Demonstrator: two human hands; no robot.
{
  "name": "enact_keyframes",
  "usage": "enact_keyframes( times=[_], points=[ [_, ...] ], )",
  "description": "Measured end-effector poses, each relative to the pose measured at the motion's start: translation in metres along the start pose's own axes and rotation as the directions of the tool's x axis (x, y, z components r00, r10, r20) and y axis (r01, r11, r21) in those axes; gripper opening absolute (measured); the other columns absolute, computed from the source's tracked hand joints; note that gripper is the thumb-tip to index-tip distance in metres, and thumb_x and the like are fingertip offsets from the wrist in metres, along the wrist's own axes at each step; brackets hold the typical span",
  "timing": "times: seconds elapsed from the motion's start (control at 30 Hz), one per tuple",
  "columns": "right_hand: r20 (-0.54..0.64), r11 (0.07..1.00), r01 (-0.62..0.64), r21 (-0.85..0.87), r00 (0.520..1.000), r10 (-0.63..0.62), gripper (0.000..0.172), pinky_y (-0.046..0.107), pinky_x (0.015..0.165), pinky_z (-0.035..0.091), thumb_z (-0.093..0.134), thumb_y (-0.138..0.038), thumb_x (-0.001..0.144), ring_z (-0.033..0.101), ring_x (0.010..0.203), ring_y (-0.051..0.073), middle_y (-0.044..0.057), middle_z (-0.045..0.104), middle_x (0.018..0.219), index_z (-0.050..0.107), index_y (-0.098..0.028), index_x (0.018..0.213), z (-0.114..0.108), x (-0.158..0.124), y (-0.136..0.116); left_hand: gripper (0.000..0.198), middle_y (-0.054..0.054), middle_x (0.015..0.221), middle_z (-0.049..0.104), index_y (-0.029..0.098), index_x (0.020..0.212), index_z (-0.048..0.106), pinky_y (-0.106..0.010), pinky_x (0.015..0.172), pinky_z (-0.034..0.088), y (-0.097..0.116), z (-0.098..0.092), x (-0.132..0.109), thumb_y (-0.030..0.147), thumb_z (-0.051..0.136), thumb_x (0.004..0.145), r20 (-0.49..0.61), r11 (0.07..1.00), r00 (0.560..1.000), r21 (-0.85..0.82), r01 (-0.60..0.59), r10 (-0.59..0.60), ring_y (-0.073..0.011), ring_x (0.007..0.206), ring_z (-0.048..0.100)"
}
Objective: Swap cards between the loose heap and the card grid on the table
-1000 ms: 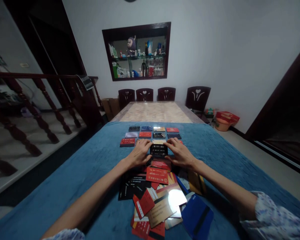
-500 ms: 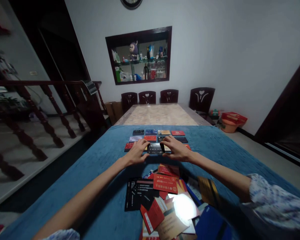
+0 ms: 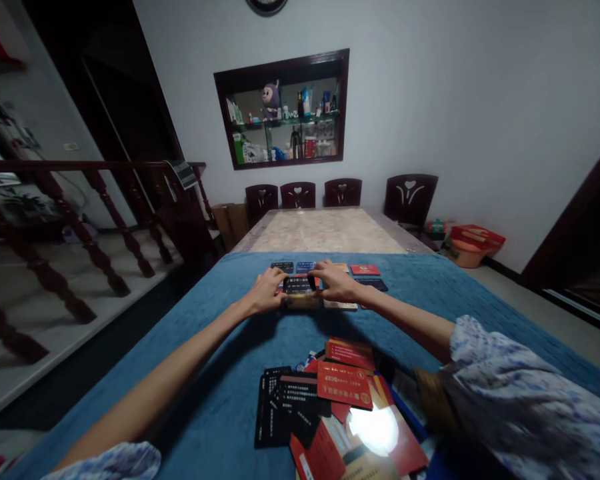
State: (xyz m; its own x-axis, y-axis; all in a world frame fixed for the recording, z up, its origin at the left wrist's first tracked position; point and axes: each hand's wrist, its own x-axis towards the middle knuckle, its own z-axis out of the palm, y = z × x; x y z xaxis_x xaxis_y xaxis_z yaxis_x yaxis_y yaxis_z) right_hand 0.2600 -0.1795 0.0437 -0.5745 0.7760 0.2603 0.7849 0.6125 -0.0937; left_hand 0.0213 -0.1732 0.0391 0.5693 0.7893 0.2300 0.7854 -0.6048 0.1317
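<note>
A black card [image 3: 299, 285] with pale print is held upright by its two short sides, above rows of laid-out cards. My left hand [image 3: 267, 291] pinches its left edge, and my right hand [image 3: 334, 283] grips the right edge. Behind and around it lie a dark blue card [image 3: 305, 267], a red card [image 3: 365, 270] and a black card [image 3: 372, 285]. Below my right hand a pale gold card [image 3: 341, 306] shows. Several cards in the rows are partly hidden by my hands. Closer to me is a loose pile of cards, with a red card [image 3: 344, 385] on top.
A blue cloth [image 3: 200, 320] covers the near part of the table; the far part is a beige tabletop [image 3: 325, 228]. Dark chairs [image 3: 298, 195] stand behind it. A wooden railing [image 3: 80, 220] runs at the left, and an orange bucket [image 3: 466, 253] stands at the right.
Both hands have moved slightly left and away from me with the black card, which now hangs over the nearer rows. My right sleeve has come further over the pile.
</note>
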Motion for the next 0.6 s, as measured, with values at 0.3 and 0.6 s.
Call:
enact_keyframes(
  times=[0.3, 0.6],
  points=[
    [0.04, 0.997, -0.064, -0.036, 0.997, 0.065, 0.042, 0.034, 0.088, 0.042, 0.074, -0.038, 0.079, 0.049, 0.109, 0.029, 0.015, 0.06, 0.114, 0.069, -0.014, 0.113, 0.01, 0.04, 0.007, 0.049, -0.012, 0.131, 0.055, 0.017, 0.127, 0.058, -0.045, 0.1, 0.045, -0.029, 0.003, 0.024, 0.021, 0.065, 0.079, 0.017, 0.998, 0.998, 0.033, 0.057, -0.058, -0.03, 0.121, 0.05],
    [0.101, 0.985, -0.161, -0.067, 0.981, 0.168, 0.048, 0.034, 0.089, 0.042, 0.07, -0.043, 0.081, 0.048, 0.115, 0.031, 0.015, 0.058, 0.123, 0.066, -0.019, 0.123, 0.015, 0.072, 0.016, 0.047, -0.01, 0.128, 0.057, 0.02, 0.125, 0.061, -0.044, 0.102, 0.045, -0.062, 0.013, 0.052, 0.021, 0.063, 0.078, -0.006, 0.998, 0.999, 0.04, 0.053, -0.053, -0.0288, 0.118, 0.052]
  ],
)
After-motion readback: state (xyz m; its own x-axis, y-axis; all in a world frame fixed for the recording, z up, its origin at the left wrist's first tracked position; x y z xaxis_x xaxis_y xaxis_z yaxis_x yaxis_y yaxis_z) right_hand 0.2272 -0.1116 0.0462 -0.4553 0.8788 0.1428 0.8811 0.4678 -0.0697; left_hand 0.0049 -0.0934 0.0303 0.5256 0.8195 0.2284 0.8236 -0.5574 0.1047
